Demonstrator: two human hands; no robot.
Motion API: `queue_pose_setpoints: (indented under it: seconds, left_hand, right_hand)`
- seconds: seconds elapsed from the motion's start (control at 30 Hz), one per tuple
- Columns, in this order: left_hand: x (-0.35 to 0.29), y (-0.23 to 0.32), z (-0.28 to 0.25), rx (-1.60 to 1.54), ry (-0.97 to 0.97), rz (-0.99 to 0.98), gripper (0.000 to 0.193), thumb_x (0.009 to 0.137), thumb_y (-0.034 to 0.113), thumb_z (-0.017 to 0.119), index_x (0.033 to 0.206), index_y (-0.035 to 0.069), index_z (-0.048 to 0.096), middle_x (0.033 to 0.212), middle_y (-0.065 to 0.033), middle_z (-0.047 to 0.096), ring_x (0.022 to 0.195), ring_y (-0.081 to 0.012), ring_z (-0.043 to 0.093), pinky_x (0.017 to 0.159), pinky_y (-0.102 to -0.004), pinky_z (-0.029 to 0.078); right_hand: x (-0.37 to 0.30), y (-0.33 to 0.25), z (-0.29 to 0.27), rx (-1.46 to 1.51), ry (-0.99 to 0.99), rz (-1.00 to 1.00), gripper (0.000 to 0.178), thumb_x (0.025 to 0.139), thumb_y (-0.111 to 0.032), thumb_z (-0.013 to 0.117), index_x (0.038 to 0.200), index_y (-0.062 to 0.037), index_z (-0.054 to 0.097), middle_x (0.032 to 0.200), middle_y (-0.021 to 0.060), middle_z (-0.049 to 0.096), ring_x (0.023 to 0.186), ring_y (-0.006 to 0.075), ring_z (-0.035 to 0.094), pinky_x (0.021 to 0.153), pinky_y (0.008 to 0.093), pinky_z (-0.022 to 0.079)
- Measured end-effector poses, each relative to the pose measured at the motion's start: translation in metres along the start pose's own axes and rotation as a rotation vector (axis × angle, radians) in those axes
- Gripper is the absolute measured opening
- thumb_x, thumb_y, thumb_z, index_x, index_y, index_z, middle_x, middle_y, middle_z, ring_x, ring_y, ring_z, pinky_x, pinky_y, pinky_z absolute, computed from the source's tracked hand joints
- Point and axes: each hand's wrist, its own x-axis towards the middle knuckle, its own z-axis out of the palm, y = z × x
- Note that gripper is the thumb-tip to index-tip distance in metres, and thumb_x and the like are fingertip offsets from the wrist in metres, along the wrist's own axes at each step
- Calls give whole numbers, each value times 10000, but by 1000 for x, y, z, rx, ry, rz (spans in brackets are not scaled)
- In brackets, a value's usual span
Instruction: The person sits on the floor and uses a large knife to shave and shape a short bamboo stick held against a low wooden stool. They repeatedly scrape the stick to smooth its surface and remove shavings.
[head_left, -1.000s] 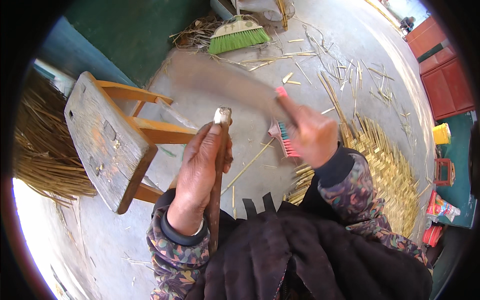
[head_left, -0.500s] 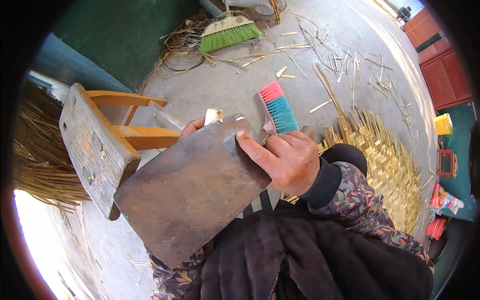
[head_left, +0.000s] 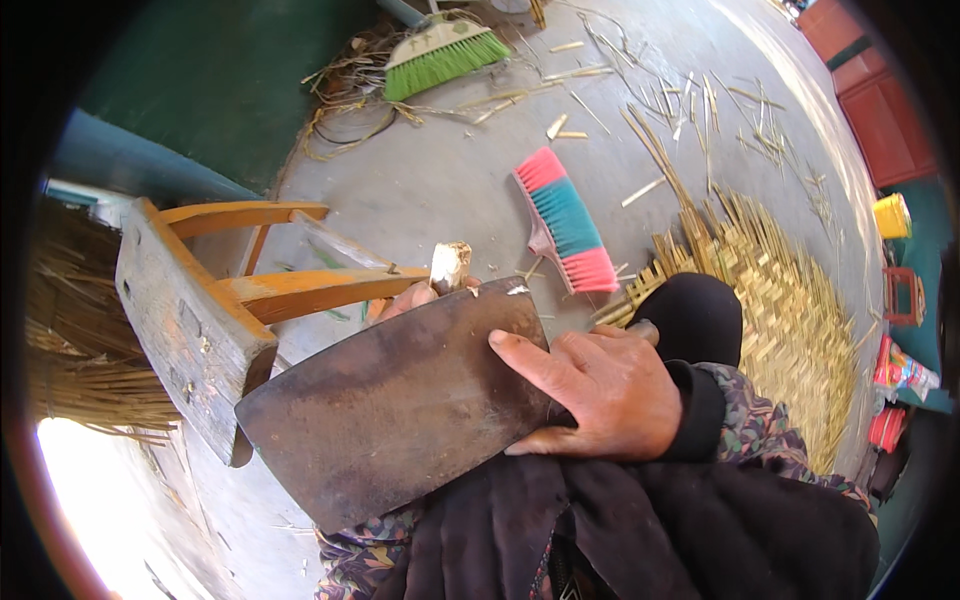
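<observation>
A broad, dark cleaver lies across the middle of the view, its flat face toward me. My right hand grips it at the right end, with the index finger stretched along the blade and the thumb at its lower edge. The handle's end pokes out behind the knuckles. Just past the blade's far edge, fingers of my left hand close on a pale piece of wood whose cut end sticks up. The blade hides the rest of that hand and the wood; whether they touch the blade I cannot tell.
A worn wooden bench lies tipped at the left, beside bundled strips. Ahead are a pink-and-teal brush head and a green broom. Woven bamboo matting spreads at right, near scattered slivers and a yellow bucket.
The cleaver has tilted nearer to level, and my right hand has shifted right and down. More of the pale wood shows past the blade. The whole view has shifted slightly.
</observation>
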Motion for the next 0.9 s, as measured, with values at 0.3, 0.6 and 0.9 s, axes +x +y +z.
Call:
queue_pose_setpoints:
  seconds: [0.3, 0.6, 0.9]
  left_hand:
    - [-26, 5, 41, 243, -86, -78, 487, 936, 468, 512, 1152, 32, 534, 944, -93, 646, 844, -148, 636, 715, -281, 520]
    - [-28, -8, 33, 358, -207, -59, 533, 943, 480, 489, 1213, 21, 468, 1054, -76, 584, 939, -123, 575, 830, -275, 473]
    - [-39, -24, 22, 449, -98, -27, 537, 949, 474, 488, 1187, -7, 482, 1014, -39, 586, 896, -81, 544, 797, -250, 451]
  right_hand:
    - [-31, 0, -3, 698, 26, 565, 557, 802, -414, 717, 1085, -20, 443, 808, 160, 631, 714, 282, 646, 626, 343, 496]
    - [-22, 14, 14, 745, -215, 372, 506, 930, -458, 519, 1072, 28, 526, 789, 160, 627, 750, 308, 634, 664, 364, 479]
    - [-17, 14, 11, 978, -288, 373, 434, 972, -413, 460, 1070, 2, 546, 753, 115, 610, 698, 288, 601, 657, 367, 468]
